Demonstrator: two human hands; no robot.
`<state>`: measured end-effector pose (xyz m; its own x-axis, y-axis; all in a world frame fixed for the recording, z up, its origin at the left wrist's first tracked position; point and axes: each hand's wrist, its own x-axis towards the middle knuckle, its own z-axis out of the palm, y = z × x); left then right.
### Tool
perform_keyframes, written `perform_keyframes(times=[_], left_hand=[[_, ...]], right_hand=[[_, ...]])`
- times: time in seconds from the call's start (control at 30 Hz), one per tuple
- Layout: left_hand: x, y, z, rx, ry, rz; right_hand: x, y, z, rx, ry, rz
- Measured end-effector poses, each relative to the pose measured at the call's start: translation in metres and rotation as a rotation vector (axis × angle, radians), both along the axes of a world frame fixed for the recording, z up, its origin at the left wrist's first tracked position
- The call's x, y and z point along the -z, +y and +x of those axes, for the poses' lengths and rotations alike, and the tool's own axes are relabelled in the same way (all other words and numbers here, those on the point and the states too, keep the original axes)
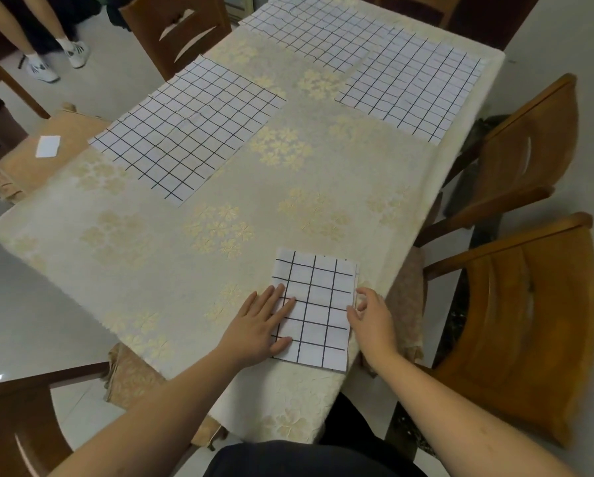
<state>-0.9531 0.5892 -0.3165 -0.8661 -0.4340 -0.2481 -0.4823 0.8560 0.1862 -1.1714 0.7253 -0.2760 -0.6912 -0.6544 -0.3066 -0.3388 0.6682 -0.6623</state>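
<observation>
Bare left forearm in from the lower left, wrist straight, left hand palm down on the left half of the folded grid cloth. Fingers straight and close together, thumb spread out toward the near edge, pressing flat.

Bare right forearm in from the lower right, wrist turned slightly inward, right hand at the same cloth's right edge. Fingers loosely bent, thumb tip on the top layer; impossible to tell whether pinching the edge or only touching it.

Folded piece near the table's front right corner: a small white rectangle, thin, with black grid lines and stacked layers showing along the right side.

Underneath, a cream tablecloth, embossed, with pale gold flower clusters. Farther off, three unfolded grid cloths, flat, lines faintly rippled. Around the table, glossy wooden chairs.
</observation>
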Motion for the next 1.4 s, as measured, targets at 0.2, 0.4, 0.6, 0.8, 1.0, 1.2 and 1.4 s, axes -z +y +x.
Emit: perform_keyframes(times=[0.2,0.4,0.6,0.8,1.0,1.2,1.4], left_hand=[[0.002,0.002,-0.003,-0.004,0.032,-0.004],[0.002,-0.008,-0.006,0.012,0.010,-0.025],[0.000,-0.020,-0.004,-0.043,-0.052,0.007],[-0.004,-0.026,-0.012,-0.275,0.053,0.138],[-0.014,-0.025,-0.041,-0.552,0.348,0.118],[-0.023,-0.031,-0.068,-0.909,0.157,0.423],[-0.022,-0.039,-0.074,-0.924,0.060,0.487]], right_hand=[[0.008,-0.007,0.025,-0.529,0.275,0.000],[0.039,-0.001,0.038,-0.843,0.464,0.233],[0.043,0.013,0.023,-0.786,0.482,0.271],[0.041,0.033,0.011,-0.660,0.490,0.256],[0.029,0.027,0.011,-0.287,0.366,0.068],[0.016,0.009,-0.003,0.258,-0.090,0.005],[0.024,0.004,-0.010,0.328,-0.243,0.032]])
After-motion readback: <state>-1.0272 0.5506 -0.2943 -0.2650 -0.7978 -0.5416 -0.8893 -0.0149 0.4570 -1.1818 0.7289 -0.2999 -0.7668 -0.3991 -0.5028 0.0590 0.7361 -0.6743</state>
